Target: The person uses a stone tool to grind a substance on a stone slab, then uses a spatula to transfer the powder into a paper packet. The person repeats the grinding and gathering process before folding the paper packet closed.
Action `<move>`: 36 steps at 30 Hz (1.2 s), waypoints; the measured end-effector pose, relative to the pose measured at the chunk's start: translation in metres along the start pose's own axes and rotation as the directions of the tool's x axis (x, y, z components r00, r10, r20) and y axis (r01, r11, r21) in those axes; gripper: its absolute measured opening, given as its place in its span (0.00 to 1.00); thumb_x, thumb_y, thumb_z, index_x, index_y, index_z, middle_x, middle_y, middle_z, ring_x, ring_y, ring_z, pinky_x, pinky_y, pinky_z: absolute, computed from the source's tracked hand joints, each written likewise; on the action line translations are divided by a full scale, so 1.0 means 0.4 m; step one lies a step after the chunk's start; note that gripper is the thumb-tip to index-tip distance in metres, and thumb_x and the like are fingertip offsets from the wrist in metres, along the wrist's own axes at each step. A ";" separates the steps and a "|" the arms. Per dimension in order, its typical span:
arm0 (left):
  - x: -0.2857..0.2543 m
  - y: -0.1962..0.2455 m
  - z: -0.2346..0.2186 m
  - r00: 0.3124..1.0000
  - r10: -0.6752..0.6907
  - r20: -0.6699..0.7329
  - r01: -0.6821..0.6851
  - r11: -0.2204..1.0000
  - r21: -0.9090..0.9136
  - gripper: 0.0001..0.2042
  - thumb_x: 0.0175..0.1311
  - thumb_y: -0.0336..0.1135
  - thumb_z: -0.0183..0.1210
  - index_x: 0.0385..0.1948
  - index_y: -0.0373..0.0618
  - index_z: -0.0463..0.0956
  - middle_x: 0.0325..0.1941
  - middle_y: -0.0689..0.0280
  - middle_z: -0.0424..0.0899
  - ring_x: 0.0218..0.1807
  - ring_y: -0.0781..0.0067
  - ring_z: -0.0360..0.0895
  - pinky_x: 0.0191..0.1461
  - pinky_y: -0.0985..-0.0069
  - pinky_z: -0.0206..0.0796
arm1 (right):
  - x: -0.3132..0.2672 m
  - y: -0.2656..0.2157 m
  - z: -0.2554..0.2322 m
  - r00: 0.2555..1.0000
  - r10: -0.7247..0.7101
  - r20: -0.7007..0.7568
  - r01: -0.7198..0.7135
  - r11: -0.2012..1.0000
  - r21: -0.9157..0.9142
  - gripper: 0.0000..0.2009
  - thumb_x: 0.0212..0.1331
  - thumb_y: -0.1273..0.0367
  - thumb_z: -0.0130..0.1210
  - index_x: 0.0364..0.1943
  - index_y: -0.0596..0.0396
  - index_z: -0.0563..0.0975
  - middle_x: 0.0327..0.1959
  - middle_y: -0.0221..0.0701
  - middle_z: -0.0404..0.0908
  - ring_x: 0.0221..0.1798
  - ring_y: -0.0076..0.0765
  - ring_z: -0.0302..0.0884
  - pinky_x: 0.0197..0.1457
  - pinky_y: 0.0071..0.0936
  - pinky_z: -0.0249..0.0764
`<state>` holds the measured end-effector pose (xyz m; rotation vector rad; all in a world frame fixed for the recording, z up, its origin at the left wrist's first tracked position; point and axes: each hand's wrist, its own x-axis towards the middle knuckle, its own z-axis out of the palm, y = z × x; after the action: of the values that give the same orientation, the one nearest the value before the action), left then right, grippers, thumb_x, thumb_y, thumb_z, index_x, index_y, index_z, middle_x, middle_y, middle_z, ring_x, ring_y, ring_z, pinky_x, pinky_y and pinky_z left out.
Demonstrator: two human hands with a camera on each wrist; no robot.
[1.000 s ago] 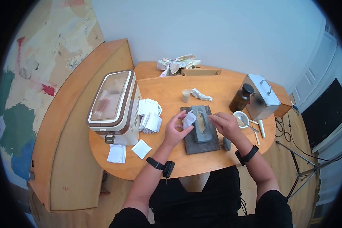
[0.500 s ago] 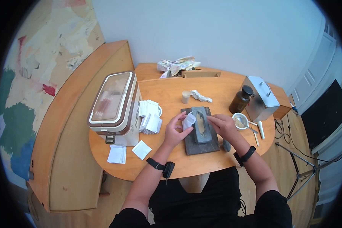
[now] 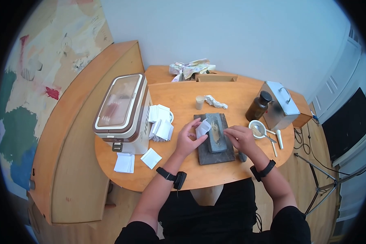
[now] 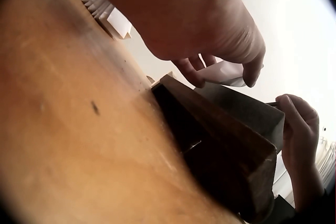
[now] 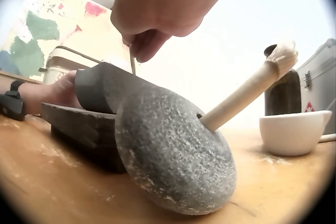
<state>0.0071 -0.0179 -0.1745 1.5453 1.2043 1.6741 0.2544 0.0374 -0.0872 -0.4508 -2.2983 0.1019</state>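
Observation:
In the head view my left hand (image 3: pixel 186 142) grips a small white paper packet (image 3: pixel 203 128) between thumb and fingers, beside the left edge of a grey stone grinding trough (image 3: pixel 218 147). Pale powder (image 3: pixel 215 129) lies along its hollow. Across from it, my right hand (image 3: pixel 240 137) pinches a thin metal rod (image 5: pixel 133 61), which points down at the trough in the right wrist view; its lower end is hidden by the trough wall. The trough rests on a dark slab (image 3: pixel 215 159). Below my right hand stands a round stone grinding wheel (image 5: pixel 168 150) with a wooden handle (image 5: pixel 239 98).
Right of the trough are a white mortar (image 3: pixel 256 136) with powder and a spoon (image 3: pixel 271 139), a pestle (image 3: pixel 279 139), a brown bottle (image 3: pixel 257 107) and a metal case (image 3: pixel 286 105). Paper packets (image 3: pixel 162 126) and a lidded appliance (image 3: pixel 122 110) stand left; a cup (image 3: pixel 199 103) sits behind.
My right hand has shifted slightly toward me along the trough's right side. The powder in the hollow looks rearranged. My left hand keeps its place with the packet.

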 end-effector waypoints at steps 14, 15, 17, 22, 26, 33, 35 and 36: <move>0.000 0.006 0.001 0.999 -0.038 0.025 0.038 0.999 -0.009 0.36 0.55 0.32 0.76 0.68 0.42 0.73 0.61 0.56 0.83 0.62 0.71 0.81 0.45 0.78 0.79 | 0.022 -0.004 0.004 0.996 -0.062 -0.057 0.059 0.997 -0.057 0.07 0.56 0.76 0.68 0.39 0.57 0.85 0.31 0.37 0.86 0.31 0.43 0.84 0.33 0.34 0.79; 0.001 0.008 0.002 0.999 -0.038 0.028 0.038 0.999 -0.008 0.36 0.55 0.32 0.76 0.68 0.42 0.73 0.61 0.56 0.83 0.62 0.71 0.81 0.45 0.78 0.79 | 0.024 0.000 0.007 0.995 -0.061 -0.085 0.056 0.996 -0.063 0.07 0.56 0.75 0.68 0.38 0.57 0.85 0.30 0.37 0.85 0.30 0.43 0.84 0.32 0.34 0.79; 0.002 0.010 0.000 0.999 -0.036 0.016 0.036 0.999 -0.014 0.36 0.55 0.32 0.76 0.68 0.42 0.73 0.61 0.56 0.83 0.62 0.71 0.81 0.46 0.78 0.79 | 0.018 0.001 0.000 0.998 -0.048 -0.048 0.046 0.998 -0.054 0.06 0.57 0.75 0.68 0.38 0.57 0.85 0.30 0.37 0.85 0.30 0.43 0.84 0.32 0.34 0.78; -0.001 0.009 0.001 0.999 -0.029 0.016 0.030 0.999 -0.013 0.36 0.55 0.32 0.76 0.68 0.42 0.73 0.61 0.56 0.83 0.62 0.71 0.81 0.45 0.78 0.79 | 0.033 -0.054 -0.045 0.999 -0.009 -0.043 0.008 1.000 -0.018 0.05 0.57 0.75 0.68 0.37 0.58 0.85 0.29 0.36 0.85 0.30 0.43 0.83 0.31 0.34 0.77; 0.001 0.002 0.000 1.000 -0.009 0.014 0.009 1.000 -0.002 0.36 0.55 0.32 0.76 0.68 0.42 0.73 0.61 0.56 0.83 0.61 0.71 0.81 0.45 0.79 0.79 | 0.022 -0.078 -0.079 0.998 0.045 0.032 -0.046 0.999 0.026 0.05 0.58 0.74 0.68 0.36 0.57 0.84 0.27 0.36 0.82 0.28 0.45 0.82 0.31 0.38 0.76; 0.003 0.001 -0.001 0.999 -0.023 0.022 0.023 1.000 0.001 0.36 0.55 0.33 0.76 0.68 0.42 0.73 0.61 0.55 0.82 0.62 0.70 0.81 0.44 0.79 0.79 | 0.009 -0.055 -0.043 0.999 0.038 -0.007 -0.038 0.998 -0.056 0.04 0.58 0.74 0.68 0.36 0.57 0.84 0.28 0.37 0.84 0.30 0.45 0.83 0.32 0.36 0.78; 0.004 0.001 -0.002 1.000 -0.011 0.011 0.011 1.000 0.022 0.36 0.55 0.33 0.76 0.68 0.41 0.73 0.61 0.55 0.82 0.61 0.70 0.81 0.44 0.79 0.79 | 0.014 -0.066 -0.048 0.999 0.044 -0.028 -0.045 0.998 -0.032 0.05 0.58 0.75 0.68 0.36 0.58 0.84 0.28 0.37 0.84 0.29 0.44 0.83 0.32 0.35 0.77; 0.003 -0.002 -0.002 1.000 -0.012 0.010 0.011 1.000 0.021 0.36 0.55 0.33 0.76 0.68 0.41 0.73 0.61 0.55 0.82 0.61 0.70 0.81 0.44 0.79 0.79 | 0.014 -0.072 -0.053 0.997 0.055 -0.047 -0.055 0.998 -0.009 0.05 0.58 0.75 0.68 0.36 0.58 0.85 0.28 0.37 0.84 0.28 0.43 0.82 0.31 0.33 0.76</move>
<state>0.0061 -0.0165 -0.1746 1.5548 1.2273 1.6492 0.2575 0.0111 -0.0625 -0.5168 -2.2423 0.1054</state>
